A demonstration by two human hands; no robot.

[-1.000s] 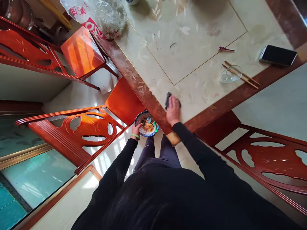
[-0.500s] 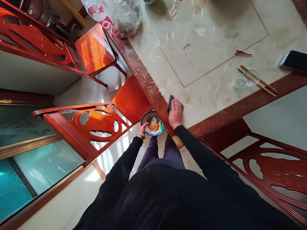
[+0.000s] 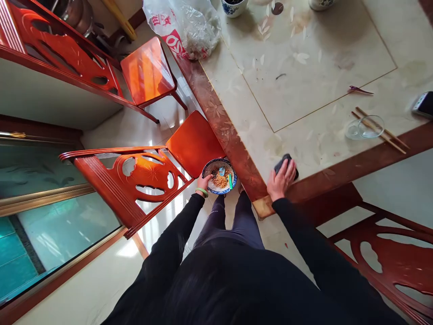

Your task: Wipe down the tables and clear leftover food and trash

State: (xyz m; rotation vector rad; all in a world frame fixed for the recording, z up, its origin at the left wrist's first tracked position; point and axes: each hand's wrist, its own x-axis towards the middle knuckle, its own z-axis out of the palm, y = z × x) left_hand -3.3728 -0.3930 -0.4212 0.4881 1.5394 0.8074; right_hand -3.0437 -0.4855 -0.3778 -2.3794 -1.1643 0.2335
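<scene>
My left hand (image 3: 204, 182) grips the rim of a blue-and-white bowl (image 3: 219, 175) holding food scraps and a small spoon, kept just below the table's edge near its corner. My right hand (image 3: 280, 179) presses a dark cloth (image 3: 284, 163) flat on the cream table top (image 3: 304, 67), close to the brown wooden border (image 3: 233, 144). The fingers lie over the cloth and cover most of it.
A small glass dish (image 3: 365, 127) with chopsticks (image 3: 380, 130) across it and a phone (image 3: 424, 104) lie at the right. A plastic bag (image 3: 189, 25) and two cups (image 3: 234, 6) sit at the far side. Red wooden chairs (image 3: 142, 176) stand left and right of me.
My right hand has slid the cloth rightward along the table, from beside the bowl toward the near edge. The bowl stays in my left hand by the corner.
</scene>
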